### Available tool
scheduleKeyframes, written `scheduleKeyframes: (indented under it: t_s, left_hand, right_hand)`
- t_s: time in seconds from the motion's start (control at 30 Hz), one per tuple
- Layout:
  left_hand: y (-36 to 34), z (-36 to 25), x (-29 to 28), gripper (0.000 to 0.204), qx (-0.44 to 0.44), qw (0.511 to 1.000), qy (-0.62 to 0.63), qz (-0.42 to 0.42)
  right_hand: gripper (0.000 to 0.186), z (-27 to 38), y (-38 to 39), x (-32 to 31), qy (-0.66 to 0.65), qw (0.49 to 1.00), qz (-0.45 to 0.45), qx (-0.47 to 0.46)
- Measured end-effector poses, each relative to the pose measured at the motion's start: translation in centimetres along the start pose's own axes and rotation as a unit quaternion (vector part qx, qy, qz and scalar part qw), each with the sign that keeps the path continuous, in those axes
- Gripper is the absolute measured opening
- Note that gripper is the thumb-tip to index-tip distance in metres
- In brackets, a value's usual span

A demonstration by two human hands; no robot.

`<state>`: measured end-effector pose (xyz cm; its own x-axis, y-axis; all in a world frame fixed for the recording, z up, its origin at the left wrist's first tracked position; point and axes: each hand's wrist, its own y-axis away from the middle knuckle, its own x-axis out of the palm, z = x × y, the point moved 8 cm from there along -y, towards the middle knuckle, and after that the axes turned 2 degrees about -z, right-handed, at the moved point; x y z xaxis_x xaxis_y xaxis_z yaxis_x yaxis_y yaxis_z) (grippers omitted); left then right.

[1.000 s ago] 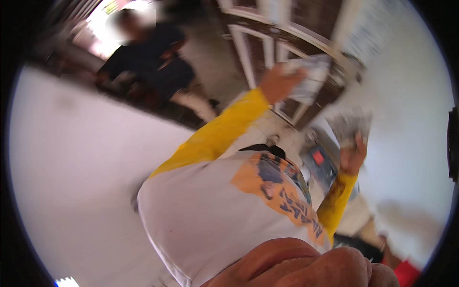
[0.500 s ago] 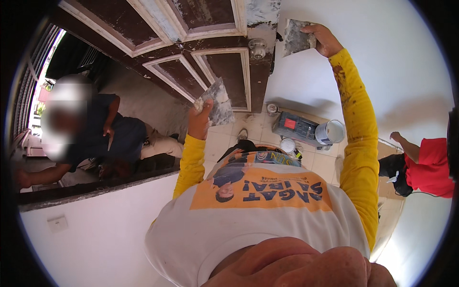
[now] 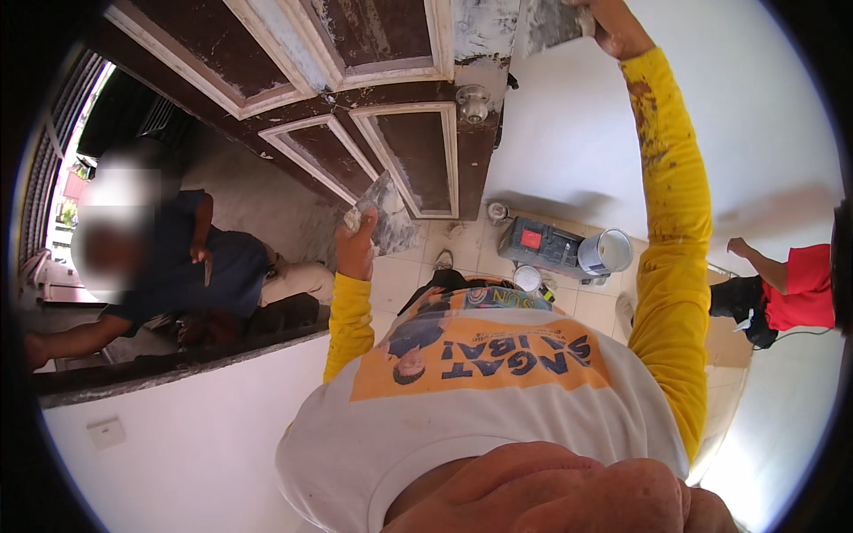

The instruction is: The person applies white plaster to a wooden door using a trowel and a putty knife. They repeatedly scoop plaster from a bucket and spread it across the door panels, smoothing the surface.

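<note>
Overhead, right hand grips scraper at door edge; left hand clutches putty-caked blade.

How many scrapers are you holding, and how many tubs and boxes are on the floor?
Flat putty blades: 2, one in the left hand at, one in the right hand at
Round tubs: 2
Dark tool case: 1
Total: 5

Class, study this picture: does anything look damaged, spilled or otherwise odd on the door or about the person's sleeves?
Yes. The dark brown panelled wooden door is patchy: pale filler smears its edge strip above the round metal knob, and its white mouldings look scuffed. The yellow right sleeve has brown stains near the wrist. No spill shows on the tiled floor.
</note>
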<state>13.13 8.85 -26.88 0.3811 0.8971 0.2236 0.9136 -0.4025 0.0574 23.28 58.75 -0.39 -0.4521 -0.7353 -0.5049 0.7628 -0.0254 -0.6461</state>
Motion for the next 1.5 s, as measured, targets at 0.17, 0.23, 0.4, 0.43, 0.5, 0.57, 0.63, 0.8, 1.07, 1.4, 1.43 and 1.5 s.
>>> scheduleKeyframes:
  t_s: [0.17, 0.23, 0.4, 0.43, 0.5, 0.57, 0.63, 0.8, 1.07, 1.4, 1.43, 1.5]
  left_hand:
    - [-0.2, 0.9, -0.2, 0.016, -0.020, 0.999, -0.038, 0.004]
    - [-0.4, 0.4, 0.8, 0.016, -0.008, 1.000, -0.021, 0.010]
    - [-0.7, 0.5, 0.4, 0.018, -0.020, 0.998, -0.053, 0.009]
    - [-0.7, 0.6, 0.5, 0.019, -0.023, 0.999, -0.040, 0.011]
    - [-0.8, 0.5, 0.8, 0.022, -0.027, 0.999, -0.018, 0.021]
    - [-0.5, 0.8, 0.5, 0.027, -0.027, 0.999, 0.006, 0.025]
    - [-0.8, 1.9, -0.9, 0.028, -0.041, 0.999, -0.004, 0.009]
    - [-0.3, -1.1, 0.6, 0.027, -0.039, 0.997, -0.045, 0.039]
    - [0.4, -1.0, 2.2, 0.024, 0.010, 0.994, -0.049, 0.095]
    - [0.1, 0.6, 2.7, 0.017, -0.013, 0.996, -0.034, 0.078]
    - [0.4, 0.3, 3.0, 0.017, -0.019, 0.997, -0.029, 0.073]
    - [0.3, -0.5, 4.4, 0.016, -0.029, 0.996, -0.021, 0.081]
  right_hand:
    - [0.031, -0.2, 4.8, 5.7, -0.058, 0.997, -0.014, 0.056]
    - [0.027, -1.3, 5.3, 6.0, -0.033, 0.999, 0.023, -0.002]
    - [0.026, -1.7, 0.8, 7.3, -0.041, 0.943, -0.055, 0.326]
    - [0.039, -1.1, -0.5, 6.0, 0.102, 0.963, 0.013, 0.249]
    - [0.066, -0.2, -1.2, 4.6, 0.380, 0.909, 0.146, 0.086]
    - [0.039, 0.4, 0.6, 3.0, 0.115, 0.952, -0.040, 0.282]
    - [0.017, -2.4, 3.4, 3.1, -0.075, 0.925, -0.174, 0.330]
    - [0.018, -7.3, 5.0, 6.5, -0.088, 0.923, -0.108, 0.359]
    - [0.022, -0.1, 5.9, 4.0, -0.179, 0.931, -0.247, 0.199]
    - [0.019, -1.3, 4.1, 10.3, -0.115, 0.921, -0.090, 0.362]
    - [0.018, -1.6, 2.7, 10.4, -0.115, 0.923, -0.080, 0.359]
    - [0.018, -3.4, -0.7, 6.4, -0.029, 0.987, -0.099, 0.123]
